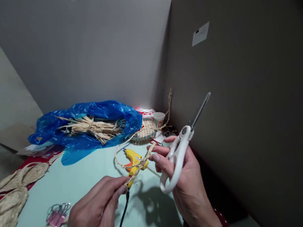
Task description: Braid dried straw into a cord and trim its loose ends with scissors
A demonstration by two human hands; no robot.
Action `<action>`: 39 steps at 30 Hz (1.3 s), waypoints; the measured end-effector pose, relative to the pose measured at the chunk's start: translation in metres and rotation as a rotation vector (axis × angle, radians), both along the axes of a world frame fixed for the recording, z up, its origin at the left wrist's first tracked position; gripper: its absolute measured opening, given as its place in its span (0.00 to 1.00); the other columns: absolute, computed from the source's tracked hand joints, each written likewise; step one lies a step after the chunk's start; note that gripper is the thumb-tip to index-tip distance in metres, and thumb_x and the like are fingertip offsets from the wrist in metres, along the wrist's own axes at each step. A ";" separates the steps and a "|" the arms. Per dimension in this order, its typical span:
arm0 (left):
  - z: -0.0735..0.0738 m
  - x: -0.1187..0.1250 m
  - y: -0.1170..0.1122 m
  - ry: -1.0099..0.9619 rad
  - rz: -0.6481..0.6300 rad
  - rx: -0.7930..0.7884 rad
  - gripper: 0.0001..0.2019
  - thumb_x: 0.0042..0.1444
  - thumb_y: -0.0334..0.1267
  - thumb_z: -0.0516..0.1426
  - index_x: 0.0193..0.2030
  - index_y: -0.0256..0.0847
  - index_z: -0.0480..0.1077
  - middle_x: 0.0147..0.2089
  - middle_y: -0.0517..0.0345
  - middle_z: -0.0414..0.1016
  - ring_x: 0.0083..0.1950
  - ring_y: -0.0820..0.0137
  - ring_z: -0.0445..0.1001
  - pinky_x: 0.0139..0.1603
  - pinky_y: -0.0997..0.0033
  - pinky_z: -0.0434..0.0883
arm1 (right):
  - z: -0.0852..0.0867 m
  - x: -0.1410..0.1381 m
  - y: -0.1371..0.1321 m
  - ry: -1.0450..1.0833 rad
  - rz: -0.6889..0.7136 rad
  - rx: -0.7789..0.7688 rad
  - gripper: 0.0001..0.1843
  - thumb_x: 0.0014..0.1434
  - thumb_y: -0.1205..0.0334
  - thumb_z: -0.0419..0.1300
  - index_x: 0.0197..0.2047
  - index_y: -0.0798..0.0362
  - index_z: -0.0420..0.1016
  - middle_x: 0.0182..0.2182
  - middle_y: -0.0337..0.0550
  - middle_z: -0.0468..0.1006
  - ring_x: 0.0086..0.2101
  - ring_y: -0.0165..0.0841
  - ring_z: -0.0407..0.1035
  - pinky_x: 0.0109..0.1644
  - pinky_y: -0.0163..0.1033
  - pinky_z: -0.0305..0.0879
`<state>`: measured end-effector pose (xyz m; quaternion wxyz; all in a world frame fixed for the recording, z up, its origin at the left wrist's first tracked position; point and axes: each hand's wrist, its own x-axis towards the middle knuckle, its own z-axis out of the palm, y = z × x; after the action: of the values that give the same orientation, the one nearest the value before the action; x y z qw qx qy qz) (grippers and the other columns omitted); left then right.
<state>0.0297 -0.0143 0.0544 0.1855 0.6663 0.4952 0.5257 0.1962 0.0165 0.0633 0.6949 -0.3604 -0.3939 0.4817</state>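
Between my two hands runs a braided raffia cord (148, 152). My left hand (93, 211) pinches its near end between thumb and fingers. My right hand (187, 176) has the white-handled scissors (180, 157) lodged against the palm, their blades pointing up and away to the right. The right thumb and fingertips are also at the cord's far end; whether they grip it firmly I cannot tell. A loop of the cord trails behind, toward a woven round piece. Under the cord, a yellow glue gun (132, 155) lies on the table, partly hidden.
A blue plastic bag (112, 108) holding a raffia bundle (93, 127) lies at the back. Beside it are the round woven piece (144, 131) and a paper cup (159, 117). Woven soles (8, 210) and a pink binder clip (56, 219) lie left. Partitions enclose the back and right.
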 end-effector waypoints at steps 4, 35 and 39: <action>0.000 -0.001 -0.002 -0.081 -0.157 -0.262 0.06 0.55 0.43 0.59 0.32 0.53 0.79 0.29 0.62 0.80 0.28 0.68 0.75 0.29 0.77 0.68 | -0.001 0.003 0.008 -0.099 -0.083 0.017 0.22 0.51 0.61 0.70 0.44 0.49 0.63 0.31 0.37 0.81 0.31 0.30 0.74 0.34 0.32 0.69; 0.040 -0.015 -0.004 -0.780 -0.260 -0.609 0.20 0.50 0.44 0.64 0.45 0.44 0.61 0.26 0.56 0.78 0.23 0.78 0.55 0.26 0.77 0.58 | -0.008 0.015 0.018 -0.868 0.071 0.014 0.13 0.54 0.63 0.61 0.43 0.48 0.67 0.30 0.36 0.75 0.27 0.33 0.66 0.32 0.36 0.62; 0.045 -0.019 -0.001 -0.851 -0.137 -0.455 0.13 0.54 0.42 0.60 0.42 0.44 0.62 0.24 0.60 0.75 0.22 0.78 0.55 0.25 0.78 0.59 | -0.006 0.022 0.009 -1.079 -0.090 0.279 0.22 0.50 0.69 0.60 0.49 0.47 0.63 0.31 0.39 0.74 0.27 0.35 0.67 0.33 0.38 0.63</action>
<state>0.0105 -0.0155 0.0997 0.5467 0.3658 0.4328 0.6164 0.2181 0.0253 0.0571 0.4557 -0.4770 -0.7380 0.1418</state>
